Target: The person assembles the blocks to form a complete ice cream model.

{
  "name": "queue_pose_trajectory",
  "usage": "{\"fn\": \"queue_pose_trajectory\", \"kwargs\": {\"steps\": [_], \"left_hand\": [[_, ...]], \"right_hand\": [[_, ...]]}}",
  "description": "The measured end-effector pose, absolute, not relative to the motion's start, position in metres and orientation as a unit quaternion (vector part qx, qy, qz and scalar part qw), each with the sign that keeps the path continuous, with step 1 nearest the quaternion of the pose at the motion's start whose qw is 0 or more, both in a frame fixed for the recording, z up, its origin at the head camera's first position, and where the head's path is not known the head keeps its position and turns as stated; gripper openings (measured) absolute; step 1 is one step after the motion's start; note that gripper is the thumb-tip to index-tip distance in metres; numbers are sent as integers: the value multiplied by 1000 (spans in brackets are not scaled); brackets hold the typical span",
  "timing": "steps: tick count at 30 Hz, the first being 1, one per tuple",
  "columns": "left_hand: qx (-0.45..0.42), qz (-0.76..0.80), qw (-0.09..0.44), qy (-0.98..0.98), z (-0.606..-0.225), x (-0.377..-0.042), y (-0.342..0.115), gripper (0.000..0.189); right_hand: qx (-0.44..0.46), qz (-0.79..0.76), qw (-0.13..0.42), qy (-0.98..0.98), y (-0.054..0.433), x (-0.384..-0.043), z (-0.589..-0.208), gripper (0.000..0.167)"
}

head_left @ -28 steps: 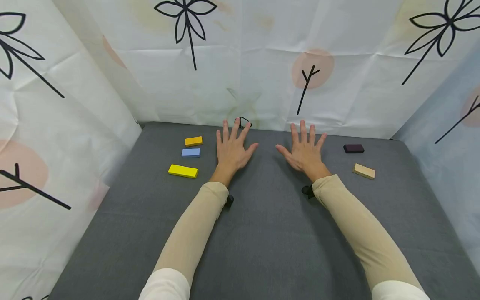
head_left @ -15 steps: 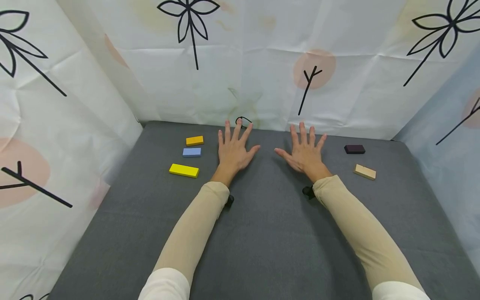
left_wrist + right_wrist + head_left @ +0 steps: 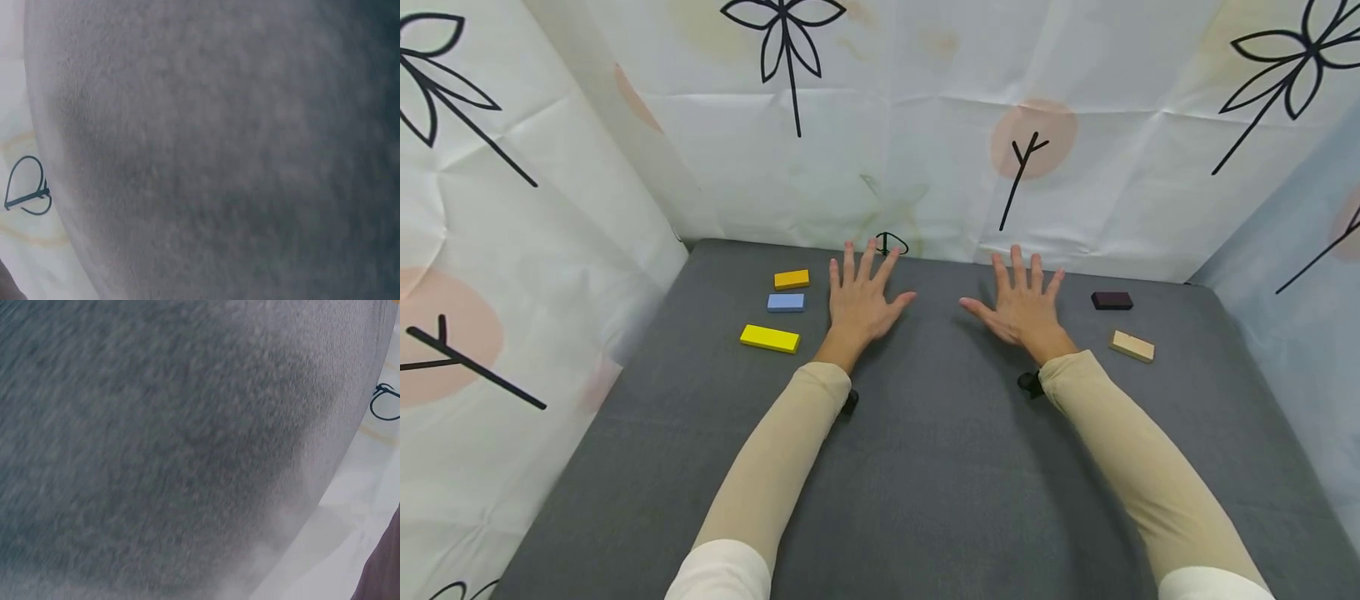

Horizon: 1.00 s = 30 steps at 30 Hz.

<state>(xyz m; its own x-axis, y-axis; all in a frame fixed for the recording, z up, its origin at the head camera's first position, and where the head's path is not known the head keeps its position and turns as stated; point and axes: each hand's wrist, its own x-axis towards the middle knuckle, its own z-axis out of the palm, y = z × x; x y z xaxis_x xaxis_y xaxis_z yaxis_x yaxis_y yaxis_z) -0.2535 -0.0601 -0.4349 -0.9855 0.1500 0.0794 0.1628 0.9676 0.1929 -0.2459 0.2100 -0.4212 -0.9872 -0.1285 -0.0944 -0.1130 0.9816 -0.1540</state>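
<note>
In the head view my left hand (image 3: 859,308) is over the grey table, palm down with straight, spread fingers and nothing in its hold. Nearest to it, on its left, lie an orange block (image 3: 792,280), a blue block (image 3: 786,302) and a longer yellow block (image 3: 770,338). My right hand (image 3: 1026,312) has its fingers spread too, and holds nothing. To its right are a dark purple block (image 3: 1112,301) and a pale wooden block (image 3: 1132,346). Whether the palms touch the cloth, I cannot tell. Both wrist views show mostly blurred grey cloth.
The table (image 3: 925,467) is covered in grey cloth. A white patterned curtain (image 3: 940,183) rises along its back edge, with more curtain at the left and right sides. A small dark camera (image 3: 1030,383) sits under the right wrist.
My hands have moved slightly apart, the left one leftward and the right one rightward. The blocks have kept their places on the table; the head view has shifted a little.
</note>
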Motion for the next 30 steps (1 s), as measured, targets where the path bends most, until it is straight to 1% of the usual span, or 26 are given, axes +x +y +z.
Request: {"fn": "queue_pose_trajectory", "kwargs": {"steps": [6, 12, 22, 30], "left_hand": [[-78, -105, 35, -991, -430, -251, -69, 82], [-78, -108, 20, -991, -422, -247, -76, 83], [-79, -143, 18, -986, -415, -242, -93, 82], [-76, -178, 41, -980, -418, -238, -108, 86]], "right_hand": [[-64, -69, 57, 994, 221, -244, -417, 102], [-65, -62, 55, 994, 235, -240, -413, 101], [-56, -68, 65, 994, 260, -233, -412, 100], [-46, -88, 64, 993, 280, -226, -412, 101]]}}
